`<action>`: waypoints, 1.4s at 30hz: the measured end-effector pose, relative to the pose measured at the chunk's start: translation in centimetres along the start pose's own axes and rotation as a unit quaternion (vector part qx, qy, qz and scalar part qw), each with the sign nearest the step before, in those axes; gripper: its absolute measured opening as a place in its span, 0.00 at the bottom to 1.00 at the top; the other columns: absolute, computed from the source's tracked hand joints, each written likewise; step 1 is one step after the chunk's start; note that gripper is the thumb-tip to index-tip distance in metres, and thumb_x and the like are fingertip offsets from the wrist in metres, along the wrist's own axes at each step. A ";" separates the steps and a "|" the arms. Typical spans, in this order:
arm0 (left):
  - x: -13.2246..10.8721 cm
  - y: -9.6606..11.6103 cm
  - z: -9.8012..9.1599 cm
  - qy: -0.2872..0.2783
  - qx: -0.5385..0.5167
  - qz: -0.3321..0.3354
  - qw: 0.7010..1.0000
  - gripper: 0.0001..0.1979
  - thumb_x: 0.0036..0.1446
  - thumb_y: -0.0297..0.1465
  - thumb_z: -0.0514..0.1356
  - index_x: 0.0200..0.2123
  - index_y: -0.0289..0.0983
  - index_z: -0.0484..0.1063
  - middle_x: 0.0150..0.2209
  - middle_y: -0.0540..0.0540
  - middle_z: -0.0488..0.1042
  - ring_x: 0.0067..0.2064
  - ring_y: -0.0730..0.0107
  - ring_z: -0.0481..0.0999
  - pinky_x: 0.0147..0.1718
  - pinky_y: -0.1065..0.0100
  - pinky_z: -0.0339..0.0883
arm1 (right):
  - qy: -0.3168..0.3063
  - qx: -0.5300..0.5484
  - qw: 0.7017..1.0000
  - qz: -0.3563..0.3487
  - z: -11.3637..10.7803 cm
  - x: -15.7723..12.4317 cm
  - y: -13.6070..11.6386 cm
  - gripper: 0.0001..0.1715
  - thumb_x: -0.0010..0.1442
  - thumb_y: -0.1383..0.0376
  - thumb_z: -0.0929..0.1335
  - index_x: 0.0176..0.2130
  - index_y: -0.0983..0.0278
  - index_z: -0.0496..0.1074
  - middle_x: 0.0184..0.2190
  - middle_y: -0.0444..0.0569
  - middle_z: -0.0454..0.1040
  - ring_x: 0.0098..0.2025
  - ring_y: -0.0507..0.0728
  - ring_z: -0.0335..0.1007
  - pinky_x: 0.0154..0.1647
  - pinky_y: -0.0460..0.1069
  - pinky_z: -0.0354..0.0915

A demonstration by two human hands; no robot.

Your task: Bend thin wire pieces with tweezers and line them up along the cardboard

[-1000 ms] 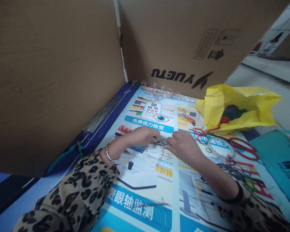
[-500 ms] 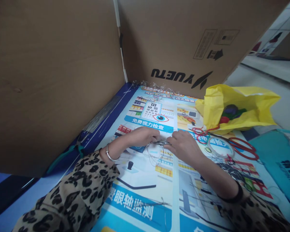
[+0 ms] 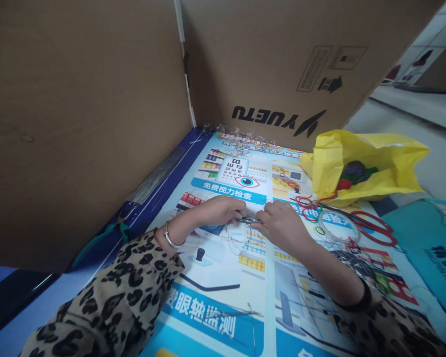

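Observation:
Over the middle of the printed sheet, my left hand (image 3: 223, 210) and my right hand (image 3: 282, 223) face each other, both with bent, closed fingers. Between the fingertips lies a small bundle of thin wire (image 3: 248, 219), pinched from both sides. Thin loops of wire (image 3: 240, 240) hang or lie just below it. Which strands each hand grips is too fine to make out.
Cardboard walls (image 3: 85, 124) stand left and behind. Teal-handled pliers (image 3: 121, 229) and straight wires (image 3: 156, 176) lie at left. Right are a yellow bag (image 3: 386, 148) with yarn, red-handled scissors (image 3: 375, 228), a wire coil (image 3: 338, 225) and a teal packet (image 3: 431, 253).

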State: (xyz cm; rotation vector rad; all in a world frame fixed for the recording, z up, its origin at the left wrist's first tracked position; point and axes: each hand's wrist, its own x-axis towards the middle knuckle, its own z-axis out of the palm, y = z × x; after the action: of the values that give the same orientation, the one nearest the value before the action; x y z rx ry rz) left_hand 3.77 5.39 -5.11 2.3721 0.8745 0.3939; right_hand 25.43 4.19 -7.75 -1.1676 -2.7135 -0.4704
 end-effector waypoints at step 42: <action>0.0 -1.5 0.7 0.034 -0.103 -0.073 0.991 0.03 0.53 0.29 0.54 0.28 0.35 0.64 0.20 0.54 0.69 0.23 0.77 0.67 0.23 0.76 0.57 | -0.036 -0.004 0.999 0.022 -1.2 0.0 -0.6 0.17 0.58 0.54 0.62 0.30 0.63 0.70 0.28 0.50 0.68 0.34 0.57 0.60 0.34 0.50 0.45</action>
State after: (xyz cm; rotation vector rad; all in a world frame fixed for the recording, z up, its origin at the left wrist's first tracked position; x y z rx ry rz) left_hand 3.33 6.04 -6.54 2.1028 0.9817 0.4850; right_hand 24.97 3.37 -6.81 -1.2669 -2.7431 -0.4418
